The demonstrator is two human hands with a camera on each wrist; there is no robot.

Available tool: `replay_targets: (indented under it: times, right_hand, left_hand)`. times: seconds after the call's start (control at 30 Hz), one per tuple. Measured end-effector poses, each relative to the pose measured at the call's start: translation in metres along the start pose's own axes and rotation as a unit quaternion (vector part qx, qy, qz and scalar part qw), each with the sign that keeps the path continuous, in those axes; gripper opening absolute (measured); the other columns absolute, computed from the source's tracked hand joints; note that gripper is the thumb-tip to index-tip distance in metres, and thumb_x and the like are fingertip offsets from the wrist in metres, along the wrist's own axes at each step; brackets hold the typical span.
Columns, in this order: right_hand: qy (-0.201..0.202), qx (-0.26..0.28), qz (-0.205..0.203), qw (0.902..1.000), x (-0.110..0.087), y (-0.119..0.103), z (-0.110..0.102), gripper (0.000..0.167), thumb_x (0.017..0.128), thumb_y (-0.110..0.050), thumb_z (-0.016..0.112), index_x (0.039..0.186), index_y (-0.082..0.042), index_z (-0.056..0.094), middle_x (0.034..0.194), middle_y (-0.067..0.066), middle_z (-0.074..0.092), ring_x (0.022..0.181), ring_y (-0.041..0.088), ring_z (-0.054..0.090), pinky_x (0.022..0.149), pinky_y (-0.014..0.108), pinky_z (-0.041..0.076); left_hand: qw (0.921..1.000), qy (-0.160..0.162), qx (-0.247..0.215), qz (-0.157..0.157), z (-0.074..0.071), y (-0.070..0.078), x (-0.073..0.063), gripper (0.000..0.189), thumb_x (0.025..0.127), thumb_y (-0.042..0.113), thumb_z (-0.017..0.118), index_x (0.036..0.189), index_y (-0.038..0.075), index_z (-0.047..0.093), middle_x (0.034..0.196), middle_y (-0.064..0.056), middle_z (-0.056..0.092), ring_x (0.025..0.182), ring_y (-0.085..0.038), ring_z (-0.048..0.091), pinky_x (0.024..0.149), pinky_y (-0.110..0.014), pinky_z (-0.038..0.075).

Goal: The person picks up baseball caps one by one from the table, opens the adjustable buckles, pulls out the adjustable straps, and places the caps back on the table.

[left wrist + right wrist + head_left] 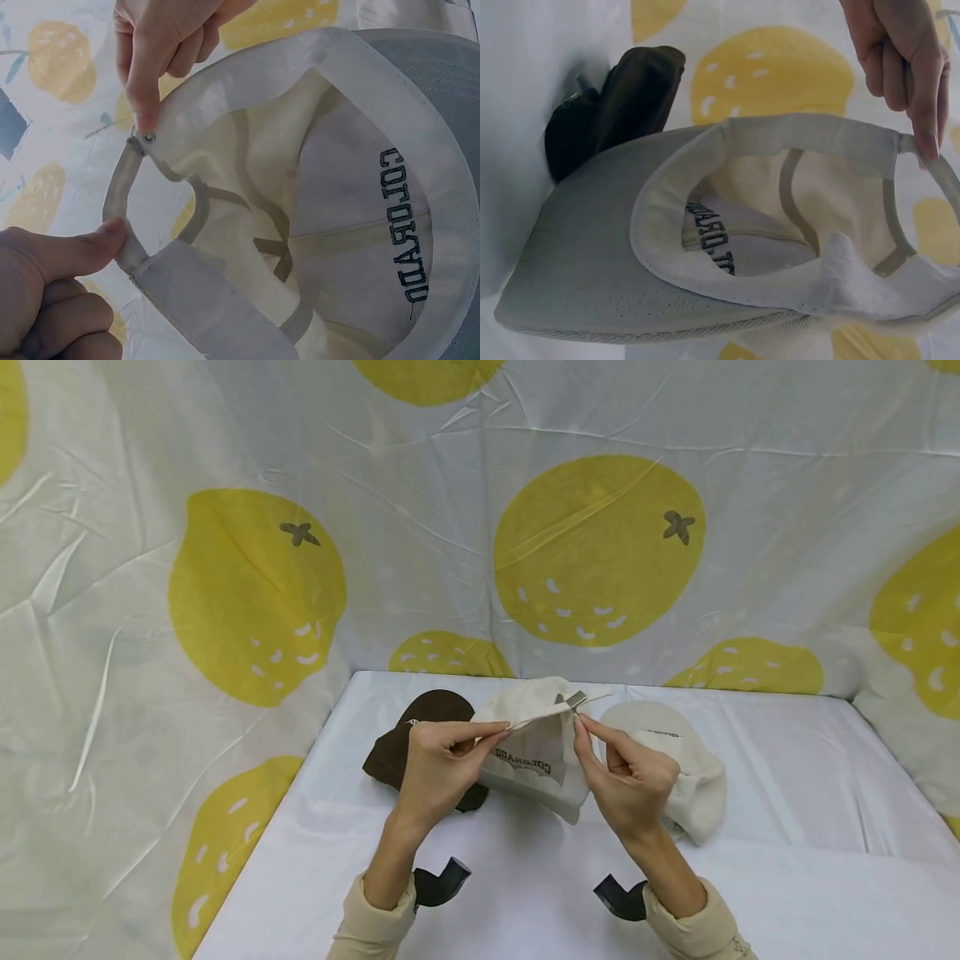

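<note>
A cream baseball cap [534, 792] is held up between both hands, its inside facing me and its brim lowest. Dark "COLORADO" stitching [403, 225] shows through inside the crown. The left hand [446, 768] pinches one end of the cap's narrow back strap [121, 187] between thumb and index finger. At the strap's other end, the right hand [628, 772] pinches the band close to a small metal buckle [576, 699]. In the right wrist view the left hand [907, 60] shows at the upper right; the right hand is out of that frame.
A dark brown cap [438, 704] lies on the white-covered table [795, 777] behind the left hand. Behind the right hand rests another cream cap [701, 785]. A lemon-print curtain [420, 552] encloses the back and sides. Black curved mounts [444, 883] sit at both wrists.
</note>
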State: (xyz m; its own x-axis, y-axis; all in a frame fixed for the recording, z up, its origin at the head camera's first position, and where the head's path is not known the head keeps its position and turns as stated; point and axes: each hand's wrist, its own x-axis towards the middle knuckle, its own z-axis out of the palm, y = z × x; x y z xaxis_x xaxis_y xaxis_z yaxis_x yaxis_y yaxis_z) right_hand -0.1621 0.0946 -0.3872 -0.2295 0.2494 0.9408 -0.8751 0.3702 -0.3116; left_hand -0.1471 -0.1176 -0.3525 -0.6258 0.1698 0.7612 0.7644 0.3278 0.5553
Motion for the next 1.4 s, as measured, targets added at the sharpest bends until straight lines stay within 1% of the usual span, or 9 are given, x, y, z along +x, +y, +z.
replay_targets:
  times: [0.1,0.17,0.33,0.43,0.63,0.77,0.9,1.13,1.4]
  right_hand:
    - [0.012,0.001,0.012,0.9999,0.002,0.000,-0.001,0.011,0.071,0.014,0.077,0.082,0.011,0.079,0.046,-0.004,0.023,0.051,0.002,0.016,0.051,0.011,0.012]
    - [0.016,0.000,0.018,0.9997,0.003,0.000,-0.002,0.011,0.070,0.016,0.077,0.081,0.012,0.079,0.046,-0.004,0.023,0.051,0.002,0.016,0.052,0.011,0.012]
    - [0.017,-0.002,0.022,0.9996,0.005,0.001,-0.004,0.013,0.068,0.019,0.076,0.079,0.013,0.078,0.045,-0.004,0.022,0.051,0.002,0.016,0.052,0.011,0.012]
    - [0.015,-0.001,0.023,0.9996,0.005,0.001,-0.004,0.012,0.069,0.017,0.076,0.080,0.012,0.078,0.045,-0.004,0.022,0.050,0.001,0.016,0.052,0.010,0.012]
    - [0.013,0.000,0.027,0.9996,0.004,0.002,-0.005,0.007,0.074,0.012,0.077,0.080,0.012,0.079,0.045,-0.004,0.023,0.050,0.000,0.016,0.051,0.010,0.012]
    - [0.011,0.002,0.030,0.9995,0.003,0.003,-0.005,0.006,0.074,0.012,0.077,0.080,0.012,0.078,0.045,-0.005,0.023,0.050,-0.001,0.016,0.051,0.010,0.012]
    - [0.010,0.007,0.034,0.9993,0.002,0.003,-0.004,0.007,0.072,0.014,0.077,0.079,0.013,0.078,0.045,-0.005,0.025,0.050,-0.001,0.017,0.051,0.010,0.012]
    - [0.006,0.009,0.035,0.9993,0.002,0.003,-0.004,0.018,0.068,0.020,0.078,0.083,0.011,0.079,0.046,-0.004,0.025,0.050,0.000,0.017,0.050,0.011,0.012]
    - [-0.004,0.017,0.025,0.9995,0.003,0.004,-0.005,0.012,0.070,0.016,0.081,0.081,0.011,0.079,0.046,-0.004,0.026,0.050,0.000,0.017,0.050,0.012,0.012]
  left_hand:
    - [0.9999,0.013,-0.003,-0.006,-0.006,-0.001,0.001,0.014,0.079,-0.009,0.084,0.090,-0.001,0.083,0.049,0.002,0.049,0.056,0.002,0.026,0.050,-0.014,0.024]
    - [0.9997,0.020,-0.007,-0.012,-0.009,-0.001,0.002,0.016,0.078,-0.010,0.084,0.090,-0.001,0.083,0.048,0.002,0.046,0.055,0.002,0.025,0.048,-0.018,0.022]
    - [0.9985,0.031,-0.019,-0.041,-0.017,-0.002,0.002,0.016,0.079,-0.010,0.083,0.092,-0.001,0.083,0.050,-0.001,0.055,0.053,0.001,0.024,0.045,-0.024,0.021]
    - [0.9976,0.033,-0.026,-0.055,-0.020,-0.001,0.003,0.014,0.081,-0.009,0.083,0.092,-0.001,0.083,0.054,-0.004,0.063,0.052,0.002,0.026,0.045,-0.023,0.021]
    - [0.9962,0.026,-0.044,-0.071,-0.025,-0.001,0.002,0.013,0.082,-0.010,0.082,0.092,-0.002,0.083,0.074,-0.017,0.076,0.051,0.001,0.032,0.047,-0.018,0.027]
    - [0.9952,0.034,-0.051,-0.077,-0.032,-0.004,0.002,0.014,0.082,-0.011,0.081,0.093,-0.003,0.082,0.079,-0.019,0.077,0.051,0.001,0.030,0.047,-0.020,0.027]
    - [0.9937,0.042,-0.058,-0.086,-0.038,-0.004,0.002,0.014,0.082,-0.010,0.080,0.093,-0.002,0.082,0.077,-0.019,0.076,0.051,0.000,0.024,0.046,-0.026,0.022]
    - [0.9914,0.031,-0.078,-0.101,-0.040,-0.004,0.003,0.015,0.082,-0.012,0.079,0.094,-0.004,0.082,0.085,-0.022,0.078,0.052,-0.002,0.025,0.048,-0.022,0.026]
    - [0.9873,0.016,-0.087,-0.132,-0.044,-0.002,0.003,0.015,0.083,-0.013,0.078,0.093,-0.003,0.082,0.086,-0.023,0.077,0.052,-0.004,0.026,0.049,-0.024,0.024]
